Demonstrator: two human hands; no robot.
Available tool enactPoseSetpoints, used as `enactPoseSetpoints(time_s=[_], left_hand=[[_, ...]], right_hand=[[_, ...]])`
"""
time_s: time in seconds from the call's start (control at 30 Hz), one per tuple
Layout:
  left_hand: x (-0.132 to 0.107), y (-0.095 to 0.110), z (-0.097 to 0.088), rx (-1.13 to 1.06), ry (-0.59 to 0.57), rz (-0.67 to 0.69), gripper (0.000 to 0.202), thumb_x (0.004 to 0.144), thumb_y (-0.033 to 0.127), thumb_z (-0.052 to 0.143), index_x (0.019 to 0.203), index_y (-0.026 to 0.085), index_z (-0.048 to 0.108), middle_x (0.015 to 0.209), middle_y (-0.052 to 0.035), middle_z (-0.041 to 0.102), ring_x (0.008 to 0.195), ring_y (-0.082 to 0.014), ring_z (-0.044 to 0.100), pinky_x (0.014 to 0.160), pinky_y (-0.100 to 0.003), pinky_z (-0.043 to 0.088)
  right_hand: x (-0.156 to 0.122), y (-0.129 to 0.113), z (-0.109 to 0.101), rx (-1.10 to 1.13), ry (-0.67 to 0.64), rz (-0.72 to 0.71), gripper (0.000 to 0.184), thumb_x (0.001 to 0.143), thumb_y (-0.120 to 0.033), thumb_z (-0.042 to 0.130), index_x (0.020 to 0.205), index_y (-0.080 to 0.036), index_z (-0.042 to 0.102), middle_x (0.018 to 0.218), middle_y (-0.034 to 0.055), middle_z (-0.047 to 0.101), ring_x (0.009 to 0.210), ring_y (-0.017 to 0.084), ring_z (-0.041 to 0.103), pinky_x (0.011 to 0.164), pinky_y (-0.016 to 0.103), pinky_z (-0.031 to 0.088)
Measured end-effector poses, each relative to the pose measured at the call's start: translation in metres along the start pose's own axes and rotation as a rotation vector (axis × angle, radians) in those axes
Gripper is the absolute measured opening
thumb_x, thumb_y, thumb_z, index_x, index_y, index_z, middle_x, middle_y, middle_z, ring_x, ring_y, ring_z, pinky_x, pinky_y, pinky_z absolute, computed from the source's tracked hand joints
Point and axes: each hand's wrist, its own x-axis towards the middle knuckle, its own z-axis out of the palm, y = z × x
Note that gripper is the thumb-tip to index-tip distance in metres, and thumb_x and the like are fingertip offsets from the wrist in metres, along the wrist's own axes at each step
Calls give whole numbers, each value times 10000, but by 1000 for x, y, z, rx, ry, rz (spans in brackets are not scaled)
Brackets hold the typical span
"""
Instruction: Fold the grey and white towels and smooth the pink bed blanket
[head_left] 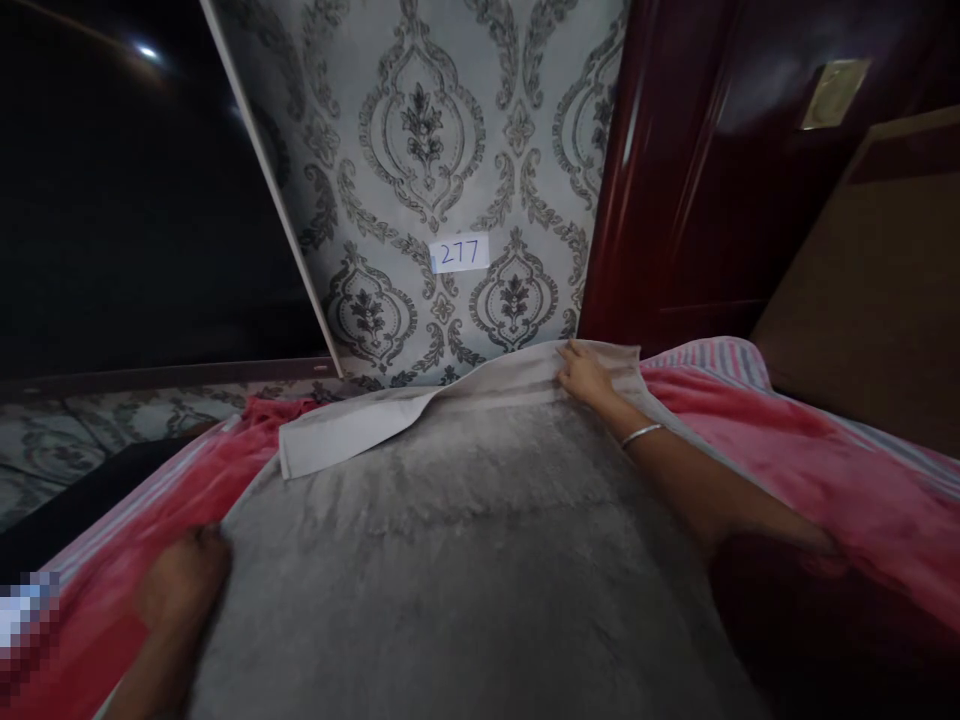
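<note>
A large grey towel (465, 580), soft-looking with a paler flat band at its far end, spreads out in front of me. The far-left part of that band is folded back and shows a light face. My right hand (586, 376), with a silver bangle on the wrist, reaches to the far edge and pinches the band right of the middle. Closed at the towel's left edge is my left hand (187, 575), slightly blurred; its fingertips are hidden, and it seems to grip that edge.
A pink-red blanket (810, 450) with a striped border lies under the towel. Patterned wallpaper (420, 130) with a paper label (459, 252) reading 277 rises behind. A dark television screen (142, 200) stands left; a dark red door (697, 170) and cardboard box (877, 270) are right.
</note>
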Motion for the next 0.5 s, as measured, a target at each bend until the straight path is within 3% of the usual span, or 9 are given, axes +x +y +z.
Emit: enactPoseSetpoints(time_s=[0.07,0.2,0.3,0.37,0.5], left_hand=[[-2,2,-2,19,-25,-29,667,923,463,169,1171,79,655,1086,-247,717,1003,-385,695,733,-445,562],[-7,7,-6,18,-15,-70,580,955,429,220,1159,114,662,1099,-199,727,1017,-353,699,773,-430,580],[-9,9,-6,-19,8,-74,530,966,420,265,1142,134,674,1099,-177,732,1041,-364,693,801,-455,587],[-10,9,-5,-39,-2,-77,518,971,411,283,1152,130,678,1105,-185,730,1053,-368,691,814,-458,584],[-17,9,-6,-73,-10,-91,513,975,384,295,1178,113,680,1139,-217,720,1070,-363,686,834,-448,563]], right_hand=[[-6,-8,15,-27,-29,8,527,994,-280,432,1510,-176,465,1564,162,415,1388,313,439,1126,456,371],[-33,-20,51,-95,-219,-97,526,1031,-418,386,1549,-324,394,1641,62,299,1464,341,323,1115,586,352],[-39,-37,57,-137,-206,-102,483,1027,-329,375,1487,-244,495,1551,143,439,1383,369,430,1061,601,390],[-38,-63,57,-142,-172,-160,437,992,-216,404,1379,-182,603,1429,180,556,1314,344,499,1057,530,407],[-35,-141,73,28,-196,-589,428,915,-138,498,1305,-196,664,1330,129,634,1249,264,550,1064,381,416]])
